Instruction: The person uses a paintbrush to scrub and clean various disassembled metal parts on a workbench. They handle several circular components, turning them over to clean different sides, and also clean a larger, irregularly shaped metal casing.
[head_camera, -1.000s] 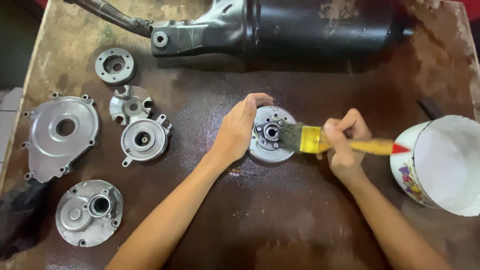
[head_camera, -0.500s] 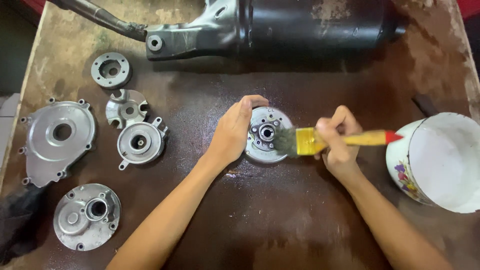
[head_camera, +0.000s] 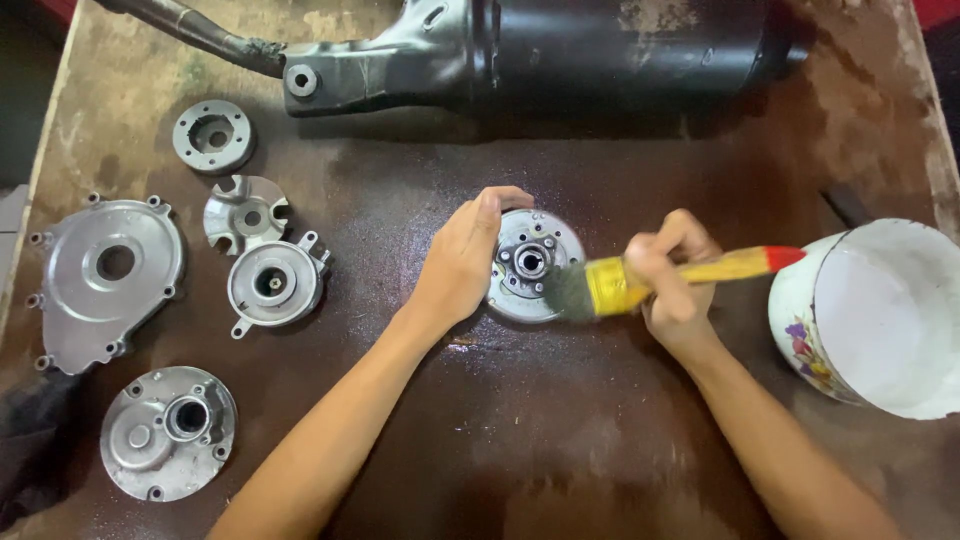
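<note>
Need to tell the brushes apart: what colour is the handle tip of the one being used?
Red tip on the yellow-handled paintbrush, seen clearly in the head view.

No packages, labels, signs, screens.

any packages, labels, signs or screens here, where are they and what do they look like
No packages, labels, signs or screens in view.
Nearest to a printed thing: white pot, far right of the table, round, white inside, with purple and yellow flowers painted on its outer wall.
Brush, in the right hand, yellow handle with a red tip, no label visible.
</note>
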